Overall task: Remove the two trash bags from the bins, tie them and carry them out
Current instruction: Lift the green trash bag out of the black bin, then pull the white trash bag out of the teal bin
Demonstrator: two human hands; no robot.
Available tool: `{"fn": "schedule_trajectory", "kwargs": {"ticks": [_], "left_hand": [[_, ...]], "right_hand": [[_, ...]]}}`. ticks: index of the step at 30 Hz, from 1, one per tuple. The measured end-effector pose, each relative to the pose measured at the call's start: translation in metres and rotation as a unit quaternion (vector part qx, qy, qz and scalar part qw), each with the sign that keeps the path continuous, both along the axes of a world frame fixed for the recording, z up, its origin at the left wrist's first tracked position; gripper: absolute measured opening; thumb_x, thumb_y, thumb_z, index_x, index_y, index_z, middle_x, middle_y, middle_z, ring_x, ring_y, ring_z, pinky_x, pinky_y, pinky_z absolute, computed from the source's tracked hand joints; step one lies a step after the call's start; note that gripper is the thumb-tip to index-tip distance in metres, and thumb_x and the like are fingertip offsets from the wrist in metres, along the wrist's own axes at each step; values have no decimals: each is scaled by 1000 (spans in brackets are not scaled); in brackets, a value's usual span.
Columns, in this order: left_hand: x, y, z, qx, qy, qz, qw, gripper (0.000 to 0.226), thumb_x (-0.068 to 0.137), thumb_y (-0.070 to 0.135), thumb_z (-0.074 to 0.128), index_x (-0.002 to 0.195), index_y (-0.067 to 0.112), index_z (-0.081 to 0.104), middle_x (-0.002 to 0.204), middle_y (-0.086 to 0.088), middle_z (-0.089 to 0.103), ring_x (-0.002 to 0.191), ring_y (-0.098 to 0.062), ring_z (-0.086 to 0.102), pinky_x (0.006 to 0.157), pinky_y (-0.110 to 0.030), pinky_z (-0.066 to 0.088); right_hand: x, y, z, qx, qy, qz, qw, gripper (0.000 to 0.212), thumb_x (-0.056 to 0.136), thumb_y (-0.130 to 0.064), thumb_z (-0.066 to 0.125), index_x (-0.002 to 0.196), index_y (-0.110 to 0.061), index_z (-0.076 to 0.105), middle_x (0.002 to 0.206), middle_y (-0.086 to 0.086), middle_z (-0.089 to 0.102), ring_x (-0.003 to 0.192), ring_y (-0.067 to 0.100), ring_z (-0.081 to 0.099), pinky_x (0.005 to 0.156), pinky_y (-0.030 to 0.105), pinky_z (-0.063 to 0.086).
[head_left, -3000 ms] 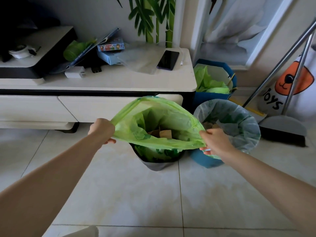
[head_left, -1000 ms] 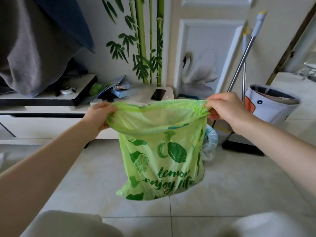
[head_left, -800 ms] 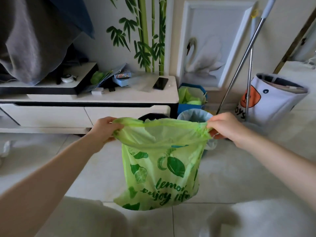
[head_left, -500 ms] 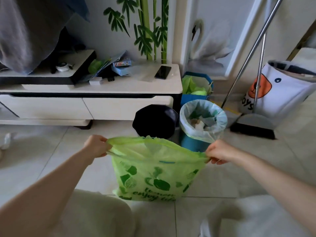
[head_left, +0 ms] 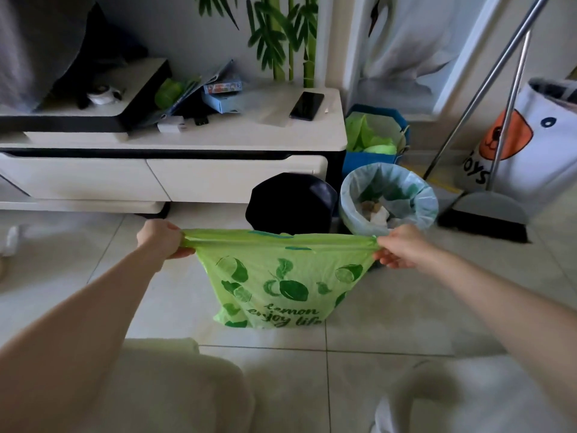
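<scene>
My left hand [head_left: 161,239] and right hand [head_left: 400,249] pinch shut the stretched mouth of the lime-printed green plastic trash bag [head_left: 281,276] at twelve o'clock on the floor, contents hidden.

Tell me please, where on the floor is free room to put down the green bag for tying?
The green lemon-print plastic bag, held by the left hand and right hand, hangs over bare pale tiles. Free floor: left of the bag, below the white drawer cabinet. Crowded: behind, by the empty black bin, the lined blue bin and the broom.
</scene>
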State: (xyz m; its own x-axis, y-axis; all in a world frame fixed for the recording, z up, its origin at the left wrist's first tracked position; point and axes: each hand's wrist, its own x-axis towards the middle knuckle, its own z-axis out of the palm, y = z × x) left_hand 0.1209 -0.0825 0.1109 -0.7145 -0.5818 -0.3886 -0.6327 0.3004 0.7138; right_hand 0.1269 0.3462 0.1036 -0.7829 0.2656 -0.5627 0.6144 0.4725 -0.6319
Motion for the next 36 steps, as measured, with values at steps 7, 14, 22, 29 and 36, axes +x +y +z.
{"fn": "schedule_trajectory", "kwargs": {"ticks": [7, 14, 22, 29, 36], "left_hand": [[-11, -7, -13, 120, 45, 52, 990, 29, 81, -5, 68, 109, -3, 60, 113, -24, 64, 61, -28, 70, 52, -34, 60], [-15, 8, -16, 126, 74, 18, 989, 13, 83, -10, 61, 89, 2, 65, 104, -21, 64, 71, -22, 64, 66, -25, 59], [-5, 46, -8, -297, 35, -274, 914, 62, 83, 7, 57, 142, 10, 38, 135, -17, 53, 124, -34, 47, 91, -47, 45], [-27, 116, -6, -321, 66, -323, 888, 42, 82, 10, 55, 124, 14, 57, 119, -12, 64, 106, -32, 57, 75, -36, 46], [-62, 220, -23, -162, 92, -330, 925, 24, 86, 12, 55, 106, 14, 68, 100, -5, 68, 89, -21, 59, 78, -26, 43]], "right_hand": [[-7, -10, -12, -82, -29, -34, 996, 15, 92, -8, 46, 83, -4, 56, 51, 5, 68, 51, 17, 60, 51, 27, 51], [-14, -20, -11, -195, 7, -67, 978, 34, 89, -6, 57, 123, -7, 50, 104, 17, 66, 92, 29, 66, 77, 40, 57], [-13, 2, -2, -193, 35, -72, 978, 37, 90, -5, 57, 127, -7, 54, 117, 16, 63, 103, 29, 64, 70, 34, 57], [-8, 58, 1, -167, 41, -105, 979, 17, 87, -3, 56, 102, -9, 61, 92, 14, 63, 79, 24, 62, 67, 33, 55], [-33, 126, -6, -131, 10, -152, 980, 18, 90, -12, 54, 105, -4, 58, 81, 9, 59, 61, 21, 50, 59, 31, 50]]}}
